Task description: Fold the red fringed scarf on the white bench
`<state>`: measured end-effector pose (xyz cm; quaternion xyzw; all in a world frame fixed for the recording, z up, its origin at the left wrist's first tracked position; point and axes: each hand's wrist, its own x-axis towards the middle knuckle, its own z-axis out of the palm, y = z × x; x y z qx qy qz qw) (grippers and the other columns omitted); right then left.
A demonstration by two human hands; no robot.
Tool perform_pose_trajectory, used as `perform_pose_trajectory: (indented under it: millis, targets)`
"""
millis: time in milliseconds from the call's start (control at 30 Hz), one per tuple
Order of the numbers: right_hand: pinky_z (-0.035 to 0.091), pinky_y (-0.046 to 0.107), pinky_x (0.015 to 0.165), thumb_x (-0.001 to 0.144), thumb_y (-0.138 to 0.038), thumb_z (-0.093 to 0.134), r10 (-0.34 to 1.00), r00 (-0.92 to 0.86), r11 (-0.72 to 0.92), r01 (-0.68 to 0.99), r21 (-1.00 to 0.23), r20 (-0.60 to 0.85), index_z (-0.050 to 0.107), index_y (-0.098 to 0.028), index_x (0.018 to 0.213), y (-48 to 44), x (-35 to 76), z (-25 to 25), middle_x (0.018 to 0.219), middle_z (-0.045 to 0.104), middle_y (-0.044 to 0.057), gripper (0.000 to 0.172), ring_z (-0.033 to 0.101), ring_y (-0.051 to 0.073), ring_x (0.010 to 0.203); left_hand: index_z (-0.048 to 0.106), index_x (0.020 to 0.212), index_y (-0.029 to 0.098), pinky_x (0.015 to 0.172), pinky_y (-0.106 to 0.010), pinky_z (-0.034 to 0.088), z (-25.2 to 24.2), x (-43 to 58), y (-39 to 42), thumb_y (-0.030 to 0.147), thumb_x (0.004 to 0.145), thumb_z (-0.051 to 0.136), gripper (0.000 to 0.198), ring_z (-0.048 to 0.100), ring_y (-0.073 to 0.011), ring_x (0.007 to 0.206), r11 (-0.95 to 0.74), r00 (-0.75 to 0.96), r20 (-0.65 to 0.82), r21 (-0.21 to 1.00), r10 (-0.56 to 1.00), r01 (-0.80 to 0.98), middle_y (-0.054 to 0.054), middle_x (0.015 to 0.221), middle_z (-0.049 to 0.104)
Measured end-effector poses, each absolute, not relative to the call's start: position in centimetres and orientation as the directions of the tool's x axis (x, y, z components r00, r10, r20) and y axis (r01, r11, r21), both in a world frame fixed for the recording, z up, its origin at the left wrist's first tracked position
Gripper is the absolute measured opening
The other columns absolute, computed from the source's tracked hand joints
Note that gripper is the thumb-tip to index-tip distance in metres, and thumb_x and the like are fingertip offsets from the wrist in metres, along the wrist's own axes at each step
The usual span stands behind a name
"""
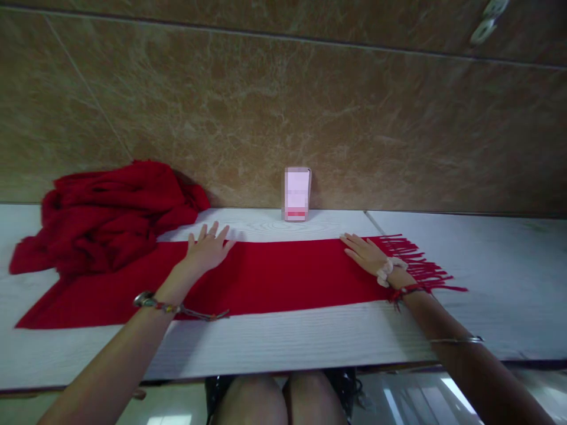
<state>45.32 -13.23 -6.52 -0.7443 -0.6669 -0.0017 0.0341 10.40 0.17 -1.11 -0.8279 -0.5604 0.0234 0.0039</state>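
A red scarf (283,274) lies spread lengthwise on the white table, its fringe fanned out at the right end. The rest of its cloth, or another red cloth (110,212), sits in a crumpled heap at the left; where they join I cannot tell. My left hand (207,248) rests with fingers spread on the scarf's upper edge, near the heap. Near the fringed end, my right hand (364,254) lies flat on the scarf, fingers stretched out. Neither hand grips the cloth.
A phone (296,195) with a lit screen leans against the brown marbled wall (248,118) behind the scarf. The white table (274,342) ends just in front of my knees (257,401). A pale fixture (489,20) is on the wall at the upper right.
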Motion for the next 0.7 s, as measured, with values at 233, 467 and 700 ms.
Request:
perform_pose_trajectory:
  millis: [233,467,700]
  targets:
    - [0.023,0.051,0.101,0.086,-0.038,0.022,0.993,0.115,-0.116,0.993,-0.035,-0.026,0.029,-0.022,0.135,-13.2,45.7,-6.3,0.141,0.028,0.005,0.051,0.022,0.023,0.129,0.035,0.132,0.018,0.101,-0.046,0.024,-3.6,4.5,1.3,0.035,0.09,0.023,0.047,0.027,-0.0258,0.128,-0.327,0.329,0.068,-0.044,0.942,0.944,-0.008,0.139,0.032]
    - [0.019,0.054,0.101,0.088,-0.03,0.02,0.96,0.268,-0.254,0.954,-0.157,0.076,0.028,-0.019,0.135,-9.8,36.7,-2.9,0.142,0.024,0.007,0.049,0.016,0.024,0.13,0.036,0.132,0.018,0.101,-0.046,0.024,-3.7,4.8,1.2,0.037,0.09,0.024,0.048,0.027,-0.0253,0.128,-0.326,0.325,0.07,-0.002,0.943,0.945,-0.007,0.138,0.033]
    - [0.016,0.051,0.104,0.088,-0.038,0.026,0.977,-0.121,0.171,0.937,-0.304,0.178,0.022,-0.013,0.136,-4.6,19.0,-2.8,0.144,0.02,0.009,0.054,0.015,0.022,0.131,0.037,0.131,0.019,0.1,-0.048,0.024,-3.9,4.4,1.4,0.036,0.089,0.023,0.048,0.028,-0.0259,0.127,-0.343,0.342,0.083,0.007,0.936,0.939,-0.007,0.138,0.034]
